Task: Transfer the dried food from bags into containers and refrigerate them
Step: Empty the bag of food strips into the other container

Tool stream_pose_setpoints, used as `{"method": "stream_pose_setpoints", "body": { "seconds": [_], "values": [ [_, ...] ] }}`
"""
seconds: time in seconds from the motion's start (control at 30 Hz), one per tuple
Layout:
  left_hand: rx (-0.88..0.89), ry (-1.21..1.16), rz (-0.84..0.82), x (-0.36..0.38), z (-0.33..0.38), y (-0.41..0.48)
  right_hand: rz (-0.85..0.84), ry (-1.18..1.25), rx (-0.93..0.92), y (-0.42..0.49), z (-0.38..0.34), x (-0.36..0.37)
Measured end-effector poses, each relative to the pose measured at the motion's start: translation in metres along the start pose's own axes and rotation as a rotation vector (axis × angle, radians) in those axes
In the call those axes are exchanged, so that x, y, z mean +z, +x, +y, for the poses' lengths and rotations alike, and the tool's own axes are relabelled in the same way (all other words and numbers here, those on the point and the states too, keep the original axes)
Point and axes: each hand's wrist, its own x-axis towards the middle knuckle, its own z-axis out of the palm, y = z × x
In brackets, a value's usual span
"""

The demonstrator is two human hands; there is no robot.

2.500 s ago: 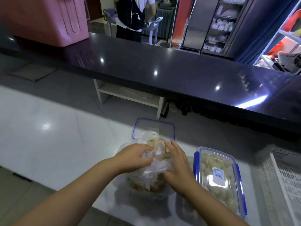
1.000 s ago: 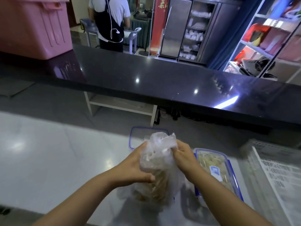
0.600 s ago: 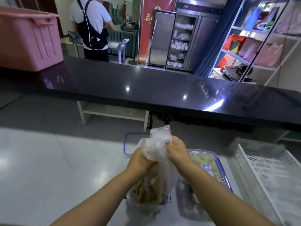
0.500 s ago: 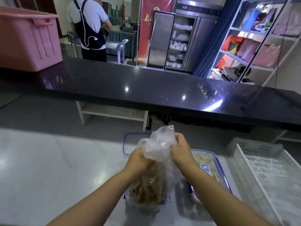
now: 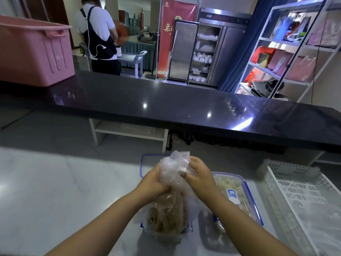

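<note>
Hands, left [image 5: 154, 182] and right [image 5: 200, 177], both pinch the neck of the bag [image 5: 169, 206] standing in the box [image 5: 186, 231], so tease the plastic apart gently, keeping its base seated to avoid spills.
</note>
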Motion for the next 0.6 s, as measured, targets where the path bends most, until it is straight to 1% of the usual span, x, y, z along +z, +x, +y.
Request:
{"method": "stream_pose_setpoints", "body": {
  "seconds": [0.03, 0.07, 0.17, 0.3, 0.4, 0.47, 0.53, 0.6],
  "values": [
    [0.003, 0.003, -0.022, -0.006, -0.002, -0.004, 0.030, 0.064, 0.039, 0.005, -0.004, -0.004],
    [0.008, 0.054, -0.032, -0.012, -0.002, -0.003, 0.047, 0.111, 0.072, 0.009, -0.009, -0.008],
    [0.010, 0.300, -0.007, -0.031, -0.001, 0.000, 0.028, 0.219, 0.119, 0.018, -0.025, -0.019],
    [0.025, 0.396, 0.021, -0.050, 0.007, 0.001, 0.030, 0.269, 0.130, 0.027, -0.042, -0.029],
    [0.017, 0.393, 0.065, -0.060, 0.010, 0.002, 0.047, 0.299, 0.148, 0.030, -0.048, -0.033],
    [0.018, 0.379, 0.068, -0.061, 0.011, 0.001, 0.042, 0.362, 0.160, 0.028, -0.051, -0.033],
    [0.028, 0.306, 0.027, -0.059, 0.012, -0.002, 0.035, 0.438, 0.151, 0.026, -0.051, -0.030],
    [0.011, 0.202, -0.023, -0.054, 0.013, -0.003, 0.049, 0.454, 0.164, 0.026, -0.051, -0.028]
  ]
}}
